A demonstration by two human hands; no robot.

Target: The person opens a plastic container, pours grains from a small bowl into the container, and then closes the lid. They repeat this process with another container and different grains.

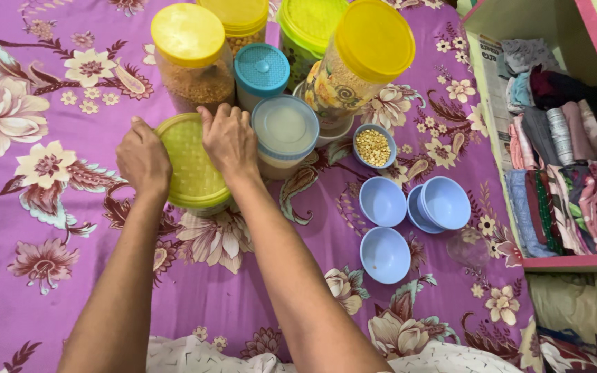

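Observation:
A jar with a yellow-green lid (191,162) stands on the purple flowered cloth (50,228). My left hand (143,157) grips the lid's left rim. My right hand (229,138) grips its right rim, fingers curled over the far edge. Right beside it is a tub with a clear white lid (285,131). Behind stand a yellow-lidded jar of orange grain (191,55), a small teal-lidded jar (262,72) and a tilted flower-printed jar with a yellow lid (357,62).
A small blue bowl of yellow split lentils (373,146) sits to the right, with empty blue bowls (383,202), (385,255) and a stacked pair (442,204) nearer me. A shelf of folded clothes (561,145) lies at the right edge.

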